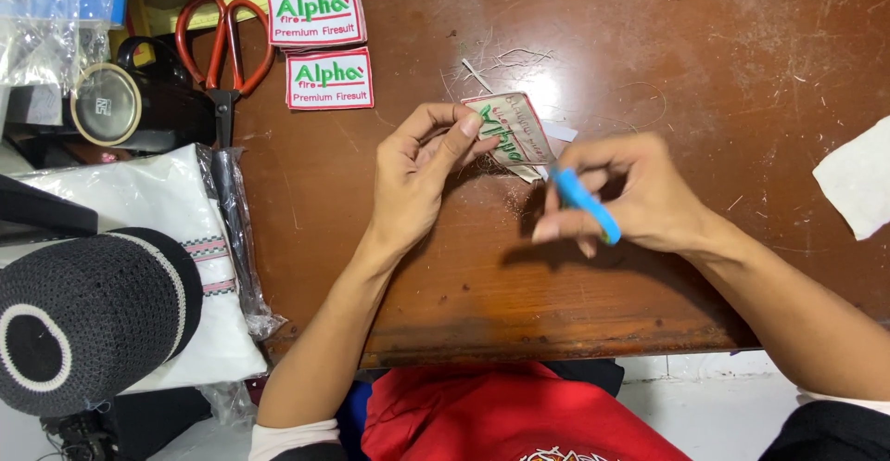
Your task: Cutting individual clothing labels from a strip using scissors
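The left hand (422,169) is pinching a patch (513,133) by its left edge, thumb on top and fingers underneath, holding it tilted just above the table (649,44); the patch is sitting at the centre of the view, slightly toward 12 o'clock. The right hand (630,192) is closing its grip around a small blue-handled snipper (584,203), whose tip is meeting the lower right corner of the patch, at about 4 o'clock from the patch's middle; whether the blades are cutting at this instant is too small to tell. Loose threads (519,57) and fine clippings are lying on the wood at 12 o'clock from the patch, so some trimming looks to be done already, though the edges of the held patch are partly hidden by the fingers and how much remains cannot be judged closely. Two patches (324,48) with clean red borders are lying flat at 10 o'clock, well apart from the hands, and appear finished. Red scissors (222,48) are resting untouched just left of them. A white cloth (858,183) is lying at 3 o'clock near the table's edge, and a dark knitted cap (88,317) is sitting at 8 o'clock off the table.
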